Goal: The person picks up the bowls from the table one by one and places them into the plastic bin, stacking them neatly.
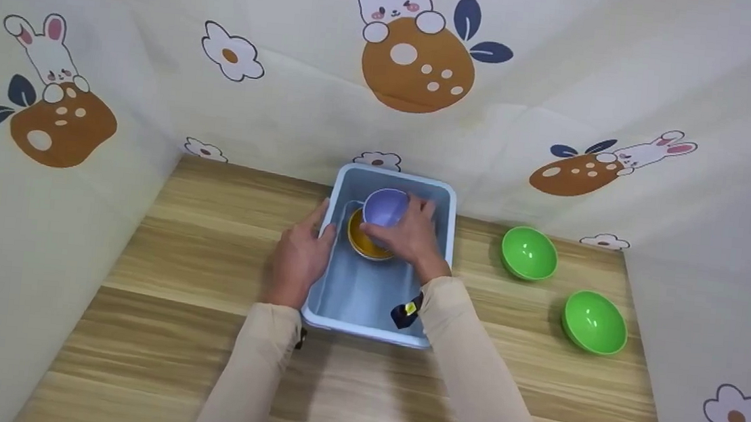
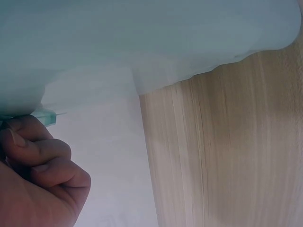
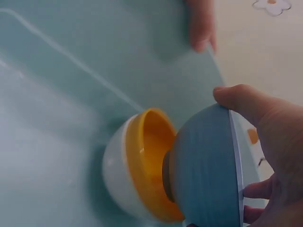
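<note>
Currently the right hand (image 1: 414,238) grasps the purple bowl (image 1: 386,206) in a curled grip, tilted over the yellow bowl (image 1: 364,243) inside the light blue bin (image 1: 367,305). Left hand (image 1: 297,255) clasps the bin's left rim. Two green bowls (image 1: 529,253) sit well apart on the table (image 1: 193,270).

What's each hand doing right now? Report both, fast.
Left hand: fingers grip the blue bin's left rim.
Right hand: fingers hold the purple bowl over the yellow bowl.
</note>
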Available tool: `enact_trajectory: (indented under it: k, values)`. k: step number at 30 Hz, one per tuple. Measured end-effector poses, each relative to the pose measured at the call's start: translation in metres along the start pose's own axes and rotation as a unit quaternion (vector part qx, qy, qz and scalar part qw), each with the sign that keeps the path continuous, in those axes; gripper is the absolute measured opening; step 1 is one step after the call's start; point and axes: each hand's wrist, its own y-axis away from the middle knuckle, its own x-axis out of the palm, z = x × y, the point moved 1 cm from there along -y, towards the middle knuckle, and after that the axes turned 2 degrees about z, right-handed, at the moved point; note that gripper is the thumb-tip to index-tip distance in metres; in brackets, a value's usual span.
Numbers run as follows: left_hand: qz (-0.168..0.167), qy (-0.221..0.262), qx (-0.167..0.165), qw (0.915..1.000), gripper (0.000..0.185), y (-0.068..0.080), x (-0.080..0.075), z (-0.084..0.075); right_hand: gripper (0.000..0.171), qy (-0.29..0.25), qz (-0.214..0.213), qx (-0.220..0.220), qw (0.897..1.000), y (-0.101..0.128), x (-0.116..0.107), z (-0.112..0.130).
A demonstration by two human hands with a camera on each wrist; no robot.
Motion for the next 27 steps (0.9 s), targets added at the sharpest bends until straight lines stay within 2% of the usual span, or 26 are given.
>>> enact_trajectory:
  k: [7,15,27]
  values:
    - [-0.005,0.01,0.001,0.9999,0.055,0.001,0.002,0.0,0.118,-0.037,-0.014,0.01,0.999,-0.003,0.003,-0.007]
    - [-0.011,-0.006,0.013,0.9998,0.054,0.0,0.002,0.003,0.116,-0.006,-0.009,0.005,1.0,-0.005,0.007,-0.008]
    - [-0.005,-0.003,0.008,1.0,0.055,0.001,0.002,0.003,0.116,0.021,-0.006,0.01,1.0,-0.006,0.016,-0.003]
